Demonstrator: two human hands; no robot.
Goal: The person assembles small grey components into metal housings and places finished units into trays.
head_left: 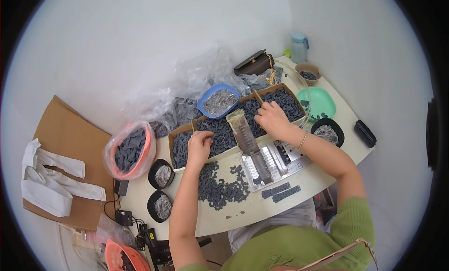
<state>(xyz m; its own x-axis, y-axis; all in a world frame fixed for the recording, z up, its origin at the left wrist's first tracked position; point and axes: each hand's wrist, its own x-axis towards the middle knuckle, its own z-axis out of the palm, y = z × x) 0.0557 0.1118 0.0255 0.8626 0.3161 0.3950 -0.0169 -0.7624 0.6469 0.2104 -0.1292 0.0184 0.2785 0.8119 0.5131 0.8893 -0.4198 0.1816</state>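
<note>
A long cardboard tray [175, 133] with dividers, full of small dark grey flat parts, runs across the middle of the white table [252, 211]. My left hand [200, 147] rests curled on the tray's front edge over its left compartments, fingers among the parts. My right hand [271, 119] reaches into the right compartments, fingers bent down on the dark parts. Between my hands a clear plastic chute [243, 130] slopes down to a metal fixture [269, 162]. A loose heap of the dark parts [220, 186] lies in front of my left arm.
A blue bowl [218, 101] of thin silver pins sits behind the tray, with black bowls of pins at left [162, 175] and right [328, 132]. Also here: an orange basket of dark parts in a bag [130, 150], a green plate [318, 103], a brown purse [255, 63], crumpled plastic.
</note>
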